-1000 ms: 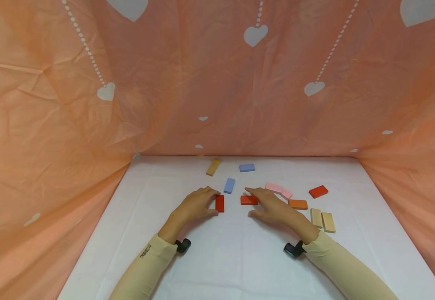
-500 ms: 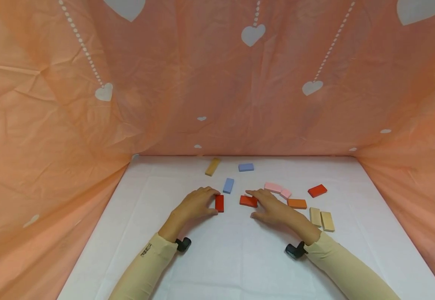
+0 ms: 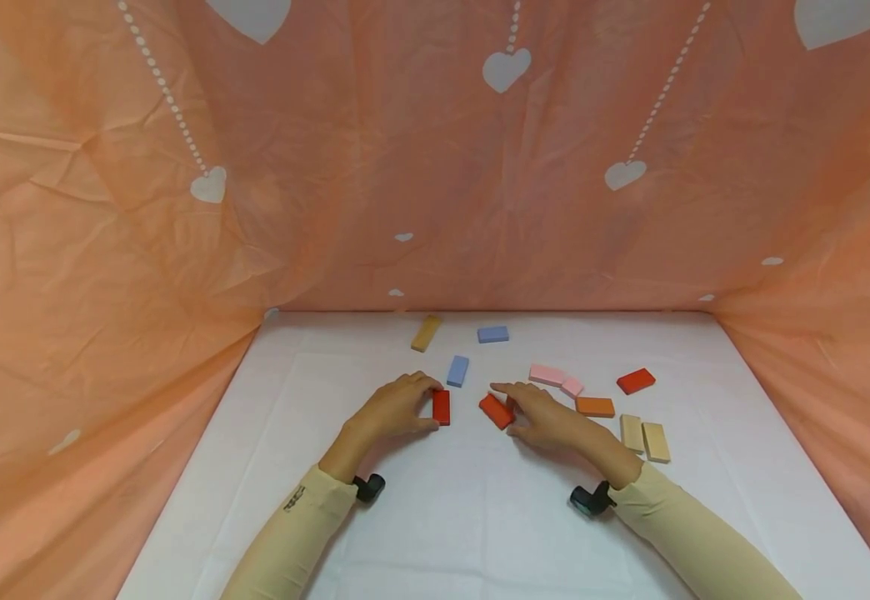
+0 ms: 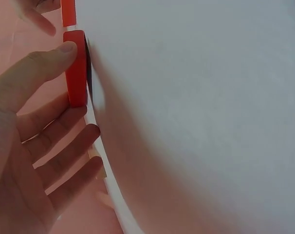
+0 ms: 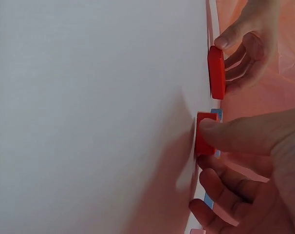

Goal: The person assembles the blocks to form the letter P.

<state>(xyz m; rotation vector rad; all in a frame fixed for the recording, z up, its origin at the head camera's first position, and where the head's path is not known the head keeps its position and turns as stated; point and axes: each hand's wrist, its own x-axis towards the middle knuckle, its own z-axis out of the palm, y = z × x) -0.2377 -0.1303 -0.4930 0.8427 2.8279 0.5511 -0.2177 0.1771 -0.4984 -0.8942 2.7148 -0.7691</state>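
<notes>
My left hand (image 3: pixel 396 407) pinches a red rectangular block (image 3: pixel 442 408) at its two ends, with the thumb at the near end and the index finger at the far end. In the left wrist view the other fingers spread beside this red block (image 4: pixel 76 73). Just to the right, my right hand (image 3: pixel 545 415) pinches a second red block (image 3: pixel 496 411), which lies slantwise in the head view. The thumb covers part of that second block (image 5: pixel 202 141) in the right wrist view. A small gap separates the two red blocks.
Blue blocks (image 3: pixel 458 371) and a tan block (image 3: pixel 426 333) lie beyond my hands on the white tablecloth (image 3: pixel 435 517). To the right are pink blocks (image 3: pixel 547 375), an orange block (image 3: pixel 595 407), pale wooden blocks (image 3: pixel 656 442) and another red block (image 3: pixel 636 381). A peach curtain (image 3: pixel 435 167) stands behind.
The red block at my right hand has turned from lying crosswise to slantwise, its right end swinging toward me. My right thumb has closed onto it. The left hand has barely moved.
</notes>
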